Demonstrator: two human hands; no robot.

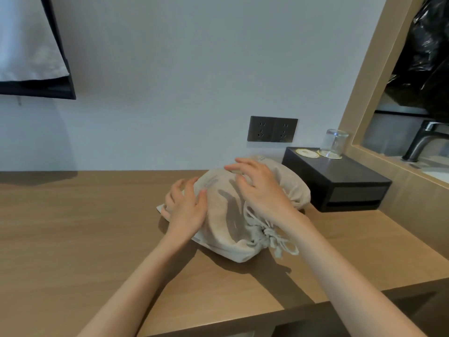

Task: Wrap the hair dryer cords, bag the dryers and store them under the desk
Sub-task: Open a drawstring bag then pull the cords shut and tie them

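The cloth bag [218, 229], beige and bulging, lies on its side on the wooden surface [85, 227], a little right of the middle. Its mouth points toward the person and is cinched by a knotted drawstring [267, 235], whose loose ends trail onto the wood.

The left hand [184, 207] rests against the bag's left flank, thumb on the fabric and fingers laid along the edge, only gently bent; whether it is truly gripping cannot be told. The right hand [260, 190] is over the top of the bag with fingers spread and relaxed, holding nothing. It throws a clear finger-shaped shadow on the cloth beneath it, so it seems to be just above the bag rather than pressing on it.

A thin white edge [160, 210] peeks out from under the bag by the left hand.

Just beside the bag on the right stands a black box [340, 176] carrying an upturned glass [336, 143]. A dark double socket [272, 129] sits on the wall behind, and a faucet [422, 139] shows at far right.
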